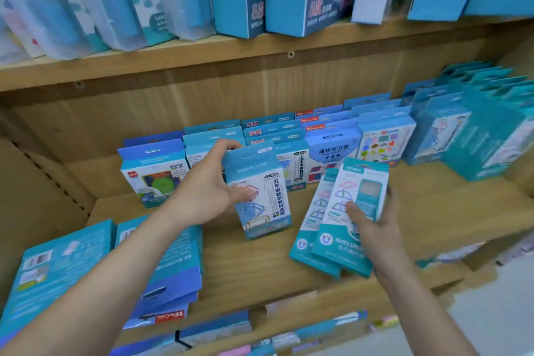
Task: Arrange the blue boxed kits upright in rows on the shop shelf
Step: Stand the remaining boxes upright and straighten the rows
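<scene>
Light wood-grain shelf unit (251, 266): upper board (173, 65) with a screw (291, 54) in its front edge, plain back panel (138, 115), left side panel (34, 211) with a row of peg holes (47, 172). Pale floor (491, 312) at lower right.

Left hand (205, 191) and right hand (375, 230) (arms outstretched) grip, fingers curled.
</scene>
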